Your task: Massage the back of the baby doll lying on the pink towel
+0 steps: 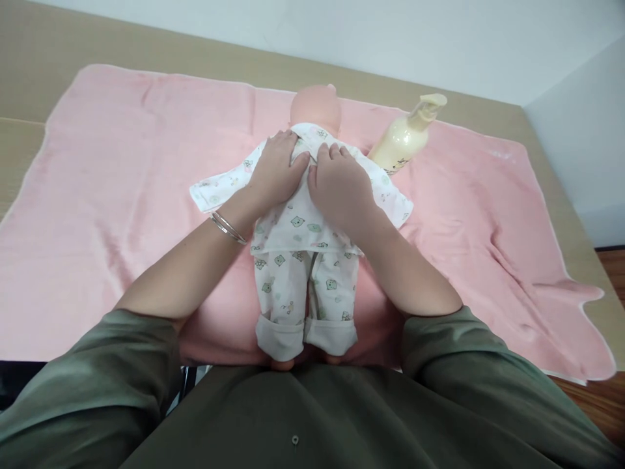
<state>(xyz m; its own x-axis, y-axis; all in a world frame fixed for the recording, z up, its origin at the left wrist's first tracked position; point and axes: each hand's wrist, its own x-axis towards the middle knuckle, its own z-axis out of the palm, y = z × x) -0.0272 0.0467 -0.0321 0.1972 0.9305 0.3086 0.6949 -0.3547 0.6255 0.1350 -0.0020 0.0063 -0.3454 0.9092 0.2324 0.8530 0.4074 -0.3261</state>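
Observation:
A baby doll [316, 107] lies stretched out in the middle, head away from me and feet against my shirt. It wears a white printed top [305, 225] and matching trousers [283, 280] with cuffs turned up. My left hand [278, 166] rests flat on the left of the doll's upper body, fingers near the collar and thumb apart. On the other side my right hand [342, 185] lies on the top, its fingertips touching the cloth just below the collar. Neither hand appears to grip anything. The doll's sleeves spread out sideways, and no doll hands show.
A pink blanket [146, 163] covers most of the wooden table [195, 55]. Beyond the doll's right-hand sleeve, a pale yellow pump bottle [403, 140] leans at a tilt. White walls [342, 32] stand behind the table and at the right.

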